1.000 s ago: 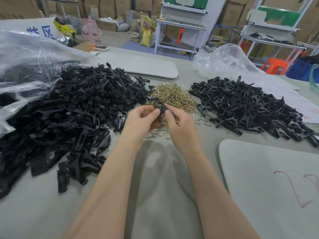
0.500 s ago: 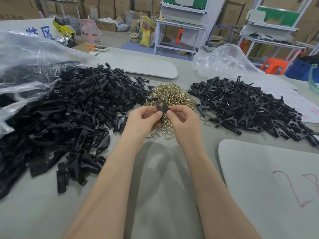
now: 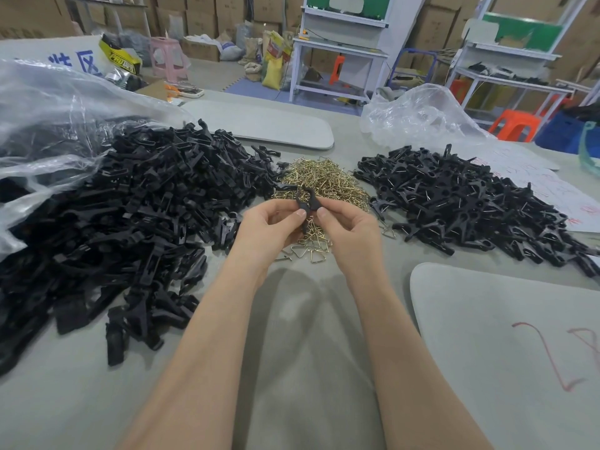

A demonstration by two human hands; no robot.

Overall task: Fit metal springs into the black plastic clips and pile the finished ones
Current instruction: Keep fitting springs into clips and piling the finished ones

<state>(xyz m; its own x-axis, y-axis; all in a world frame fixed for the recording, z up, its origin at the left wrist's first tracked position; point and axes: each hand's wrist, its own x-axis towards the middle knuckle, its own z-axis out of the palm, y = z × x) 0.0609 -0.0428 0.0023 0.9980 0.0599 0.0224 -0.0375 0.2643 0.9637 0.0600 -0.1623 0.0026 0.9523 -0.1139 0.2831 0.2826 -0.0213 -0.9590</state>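
Matt black plastic clips (image 3: 130, 228), shiny brass-coloured metal springs (image 3: 321, 183), crinkled clear plastic bag (image 3: 418, 115).

Left side blocked by loose clip pile (image 3: 130, 222), bag (image 3: 48, 102) behind it. Right blocked by finished pile (image 3: 470, 203). Spring heap (image 3: 324, 183) fills the gap between them; left hand (image 3: 269, 222) and right hand (image 3: 347, 225), pinching a clip (image 3: 305, 203), sit over its near edge. Bare table (image 3: 292, 368) open in front; flat pad (image 3: 503, 345) right-front, low
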